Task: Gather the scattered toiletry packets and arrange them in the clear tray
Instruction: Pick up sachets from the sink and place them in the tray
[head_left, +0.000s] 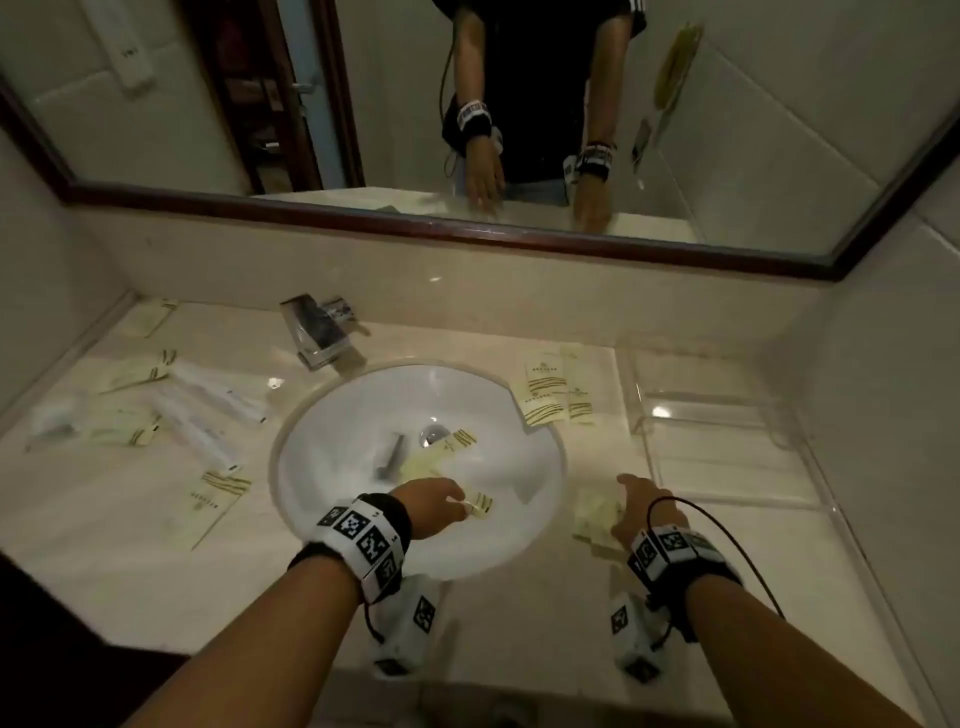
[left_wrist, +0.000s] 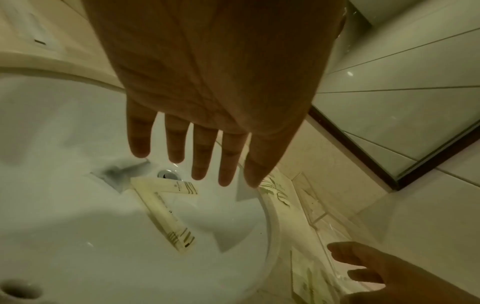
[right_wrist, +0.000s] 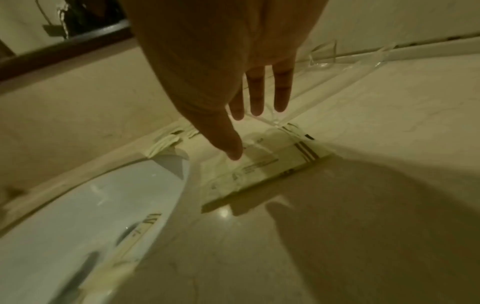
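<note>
Both hands are going out at once, prob. to clear two spots in one pass. The left hand (head_left: 434, 506) is reaching down into the sink (head_left: 332, 415) w/ fingers (left_wrist: 205, 156) straight and spread, holding nothing; its grip is slack, hovering over the long packet (left_wrist: 166, 218) lying slantwise on the basin floor. A second packet (left_wrist: 166, 185) is lying crossed over its far end by the drain (left_wrist: 168, 174), so they look to have slid down there, since the bowl slopes that way.

The right hand (head_left: 644, 506) is also loose and empty, fingers extended, thumb (right_wrist: 228, 144) pointing down just above the flat packet (right_wrist: 259, 164) on the tabletop (head_left: 519, 613), between sink rim and clear tray (head_left: 727, 415). No contact that I can make out.

The tray is sitting at the right end against the wall, nothing in it as far as I can see. More packets (head_left: 550, 395) are lying at the basin's far-right rim, one corner hanging over the bowl, and a bunch (head_left: 145, 400) are lying strewn on the left side, w/ the tap (head_left: 317, 332) behind. Judging by that, the job is barely begun.
</note>
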